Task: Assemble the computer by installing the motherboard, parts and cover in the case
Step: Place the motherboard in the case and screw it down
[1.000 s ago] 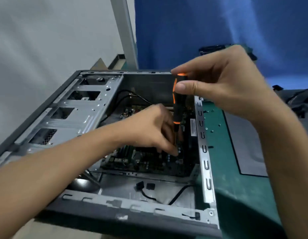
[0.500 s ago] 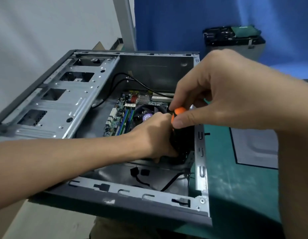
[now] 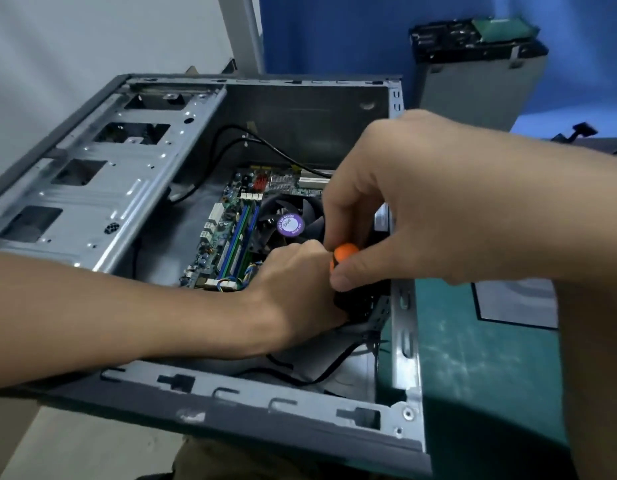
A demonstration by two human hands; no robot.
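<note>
The open computer case fills mid-frame, with the motherboard flat on its floor at centre. The right hand pinches the screwdriver by its orange cap, long axis pointing down at the board's lower-right edge. The left hand curls just beside the shaft; whether it grips is hidden.

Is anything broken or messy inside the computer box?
Nothing looks broken. The motherboard sits flat in the case. Only a loose black cable snakes across the case floor near the nearest rim.

One case, one motherboard, one screwdriver, two hands (left hand, right hand).
</note>
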